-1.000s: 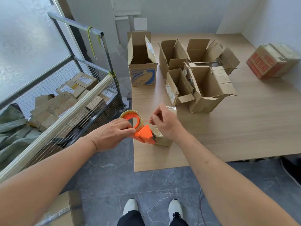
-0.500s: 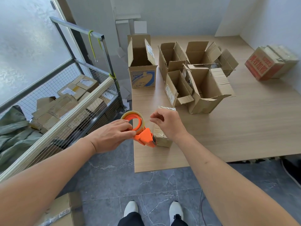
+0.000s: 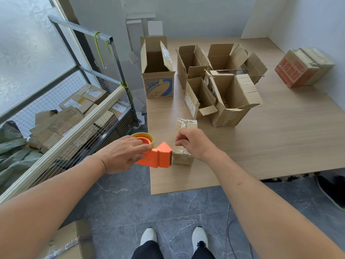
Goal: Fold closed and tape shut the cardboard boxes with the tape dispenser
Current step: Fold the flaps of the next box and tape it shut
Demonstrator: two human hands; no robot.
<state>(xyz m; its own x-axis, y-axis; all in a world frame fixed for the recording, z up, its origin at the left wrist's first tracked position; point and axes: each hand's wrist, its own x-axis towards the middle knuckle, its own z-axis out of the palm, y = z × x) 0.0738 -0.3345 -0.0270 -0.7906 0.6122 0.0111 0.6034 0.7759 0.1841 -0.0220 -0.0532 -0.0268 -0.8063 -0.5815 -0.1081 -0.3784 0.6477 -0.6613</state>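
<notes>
The left hand [image 3: 121,155] grips the orange tape dispenser [image 3: 156,156] against the small box [image 3: 183,141]; the right hand [image 3: 192,143] pinches the tape. Best kept taut before tearing.

On the table: five open boxes [image 3: 201,79], two closed boxes [image 3: 183,141], one tape dispenser [image 3: 156,156].

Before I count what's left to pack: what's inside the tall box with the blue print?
The tall box stands open on the table; only its shadowed inner walls show. Its bottom and any contents are hidden by its front wall.
</notes>
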